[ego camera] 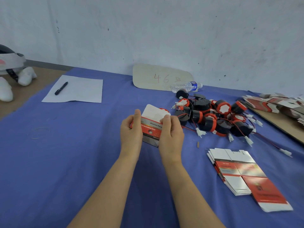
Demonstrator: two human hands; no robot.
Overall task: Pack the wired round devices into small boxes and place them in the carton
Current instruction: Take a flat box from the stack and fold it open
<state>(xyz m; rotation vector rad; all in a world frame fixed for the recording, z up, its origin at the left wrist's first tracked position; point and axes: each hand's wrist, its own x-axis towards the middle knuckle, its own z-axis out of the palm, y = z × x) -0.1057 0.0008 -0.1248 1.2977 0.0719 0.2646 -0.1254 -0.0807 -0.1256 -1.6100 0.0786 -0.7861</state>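
Here both hands, left hand (pixel 131 129) and right hand (pixel 171 129), grip the small box (pixel 150 127); light, thin card, likely crushable, best held by its side edges.

Red/white small box (pixel 150 127) tilted, top flap open; blk/red wired round devices (pixel 212 119) piled nr its right.
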